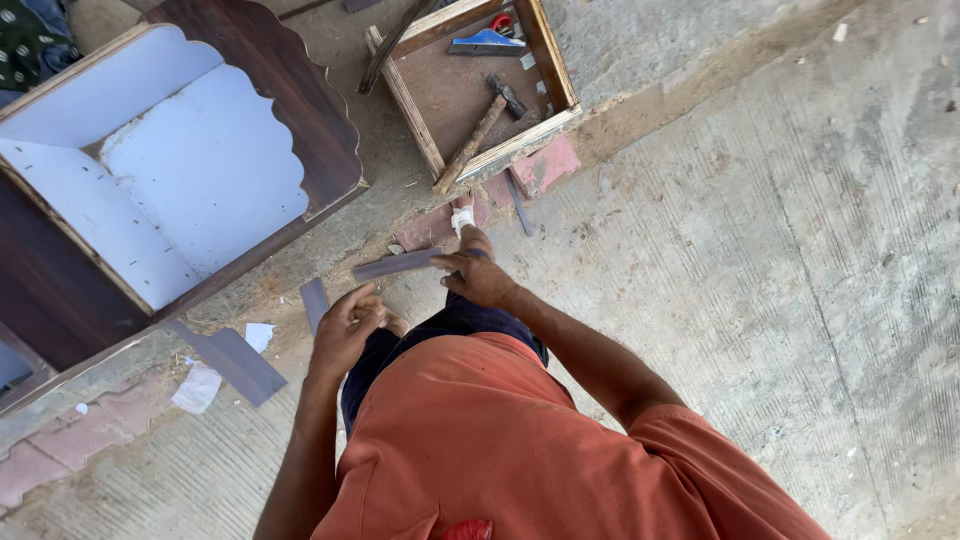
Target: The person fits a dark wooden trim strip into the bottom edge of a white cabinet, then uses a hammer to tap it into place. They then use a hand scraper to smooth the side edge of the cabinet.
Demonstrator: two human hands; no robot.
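Head view: right hand (478, 275) pinching one end of grey strip (396, 264). Long axis running crosswise toward left hand (348, 322), loosely curled, empty, just below the free end.

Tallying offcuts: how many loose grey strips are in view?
3. One strip in the right hand; one on the ground by the left hand; a larger one left of the person. More may be hidden.
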